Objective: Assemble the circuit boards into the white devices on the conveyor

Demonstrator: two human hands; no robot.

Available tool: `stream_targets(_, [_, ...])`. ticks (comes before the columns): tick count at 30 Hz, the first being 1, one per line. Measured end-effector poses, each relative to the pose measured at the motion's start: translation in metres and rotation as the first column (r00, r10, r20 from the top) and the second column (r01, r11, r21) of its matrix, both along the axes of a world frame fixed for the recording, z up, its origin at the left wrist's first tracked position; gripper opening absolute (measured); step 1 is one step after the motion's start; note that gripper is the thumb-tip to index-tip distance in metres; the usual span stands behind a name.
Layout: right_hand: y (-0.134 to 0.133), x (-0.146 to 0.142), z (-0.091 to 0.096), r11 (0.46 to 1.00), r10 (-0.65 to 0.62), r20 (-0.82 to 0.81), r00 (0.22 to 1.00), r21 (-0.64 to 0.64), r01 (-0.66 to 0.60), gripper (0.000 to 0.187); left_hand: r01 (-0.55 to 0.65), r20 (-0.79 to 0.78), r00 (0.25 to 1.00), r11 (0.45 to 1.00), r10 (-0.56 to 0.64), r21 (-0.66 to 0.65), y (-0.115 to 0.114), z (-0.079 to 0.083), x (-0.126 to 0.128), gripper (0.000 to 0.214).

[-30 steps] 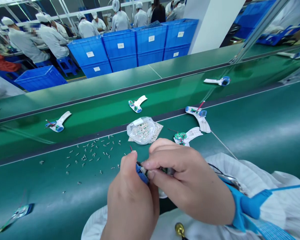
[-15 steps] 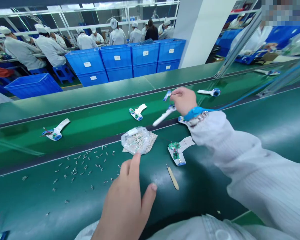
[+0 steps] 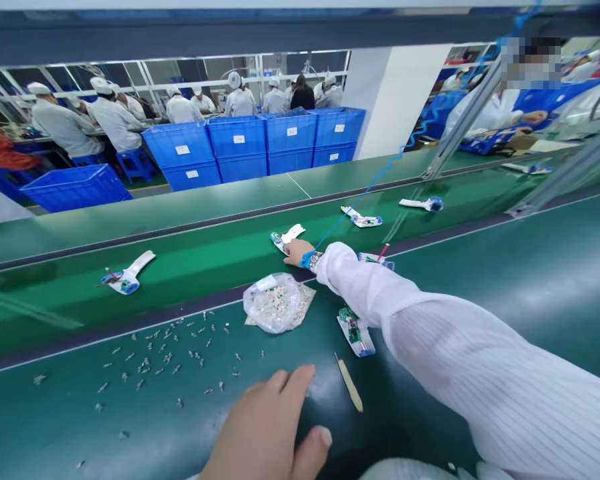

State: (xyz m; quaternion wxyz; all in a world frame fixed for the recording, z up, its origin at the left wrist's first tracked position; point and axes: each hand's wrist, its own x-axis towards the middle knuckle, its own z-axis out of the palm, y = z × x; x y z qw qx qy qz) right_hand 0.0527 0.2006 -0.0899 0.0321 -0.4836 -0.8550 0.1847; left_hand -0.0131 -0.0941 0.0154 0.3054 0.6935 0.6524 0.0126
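Note:
My right hand, with a blue wrist strap and white sleeve, reaches across the belt. Its fingertips rest at a white plastic housing with a circuit board, and what they hold is hidden. My left hand lies low at the bottom, open and empty, close to a slim wooden-handled blade. Between the hands sit a clear plastic bag of small metal parts and a housing with a green circuit board. Several loose metal parts are scattered to the left.
Further white housings lie on the belts, such as one at left and one beyond my arm. A green conveyor belt runs across. Stacked blue crates and white-gowned co-workers stand behind it, with metal frame posts at right.
My right hand has swung left and lower and no longer grips the white housing it held. A similar housing now lies on the far belt. My left hand has dropped lower, and the view has tilted up.

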Motion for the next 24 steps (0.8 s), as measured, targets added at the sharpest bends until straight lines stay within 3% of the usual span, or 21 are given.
stream_targets(4, [0.007, 0.008, 0.008, 0.999, -0.030, -0.018, 0.999, 0.039, 0.030, 0.031, -0.035, -0.016, 0.999, 0.999, 0.035, 0.028, 0.001, -0.001, -0.003, 0.050])
stream_targets(8, [-0.006, 0.031, 0.035, 0.990, -0.020, -0.148, 0.989, 0.132, 0.039, 0.024, -0.164, 0.022, 0.986, 0.977, 0.162, 0.135, 0.003, -0.006, -0.006, 0.047])
stream_targets(10, [-0.027, 0.045, 0.052, 0.981, 0.034, -0.248, 0.968, 0.191, 0.015, 0.015, -0.306, 0.080, 0.952, 0.928, 0.295, 0.212, 0.005, -0.010, -0.008, 0.046])
stream_targets(12, [-0.059, 0.059, 0.069, 0.969, 0.127, -0.350, 0.928, 0.242, -0.041, 0.008, -0.472, 0.164, 0.881, 0.834, 0.443, 0.286, 0.007, -0.012, -0.011, 0.047])
stream_targets(15, [-0.112, 0.077, 0.086, 0.938, 0.312, -0.479, 0.820, 0.292, -0.186, 0.012, -0.632, 0.310, 0.774, 0.700, 0.552, 0.332, 0.007, -0.014, -0.016, 0.048])
stream_targets(17, [-0.140, 0.084, 0.092, 0.869, 0.493, -0.609, 0.621, 0.378, -0.319, 0.013, -0.643, 0.403, 0.761, 0.677, 0.509, 0.359, 0.004, -0.014, -0.017, 0.040])
stream_targets(19, [-0.157, 0.087, 0.093, 0.807, 0.587, -0.666, 0.461, 0.433, -0.402, 0.013, -0.662, 0.485, 0.739, 0.638, 0.467, 0.394, 0.000, -0.013, -0.015, 0.037])
stream_targets(22, [-0.165, 0.087, 0.093, 0.788, 0.599, -0.689, 0.409, 0.415, -0.455, 0.013, -0.747, 0.576, 0.655, 0.533, 0.489, 0.397, -0.006, -0.009, -0.010, 0.040])
stream_targets(24, [-0.164, 0.087, 0.093, 0.797, 0.576, -0.704, 0.415, 0.370, -0.478, 0.014, -0.773, 0.620, 0.618, 0.518, 0.484, 0.366, -0.009, -0.007, -0.011, 0.045])
